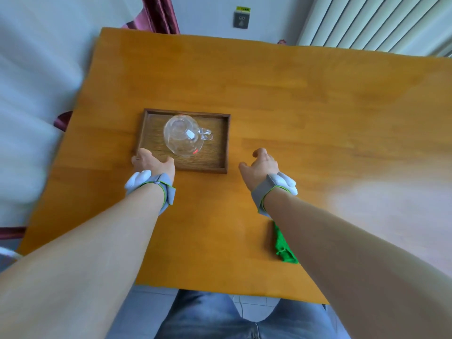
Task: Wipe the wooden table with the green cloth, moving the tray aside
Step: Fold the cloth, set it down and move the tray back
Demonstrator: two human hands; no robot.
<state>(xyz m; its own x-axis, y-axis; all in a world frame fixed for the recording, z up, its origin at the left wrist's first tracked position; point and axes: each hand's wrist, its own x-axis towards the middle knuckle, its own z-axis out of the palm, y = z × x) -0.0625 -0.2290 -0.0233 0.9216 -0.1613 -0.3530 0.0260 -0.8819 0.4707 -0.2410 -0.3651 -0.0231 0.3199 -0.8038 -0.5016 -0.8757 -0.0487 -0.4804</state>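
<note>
Left hand (pixel 152 162) — fingers curled over the near-left corner of the tray (pixel 221 143), thumb lying along the tray's near rim; it appears to grip that corner, though the fingertips are hidden behind the hand itself.

Right hand (pixel 261 165) — fingers loosely curled, thumb spread, holding nothing; it hovers just off the tray's near-right corner, not touching it.

Step in hand, by judgement: taking hold of the tray to move it aside; wiping not yet begun. Next move calls for the right hand to close on the tray's right edge, then a level lift or slide with both hands, since the load can shift.

Tray: dark wood, rectangular, raised rim, lying flat on the wooden table (pixel 305 99), towards its left half. Contents: one clear glass pot (pixel 183 135), round-bodied, handle pointing to the tray's right side, standing left of tray centre. Nothing else visible inside.

Green cloth (pixel 285 245) — crumpled on the table, well nearer the person than the tray and to its right, partly hidden beneath the right forearm; untouched.
</note>
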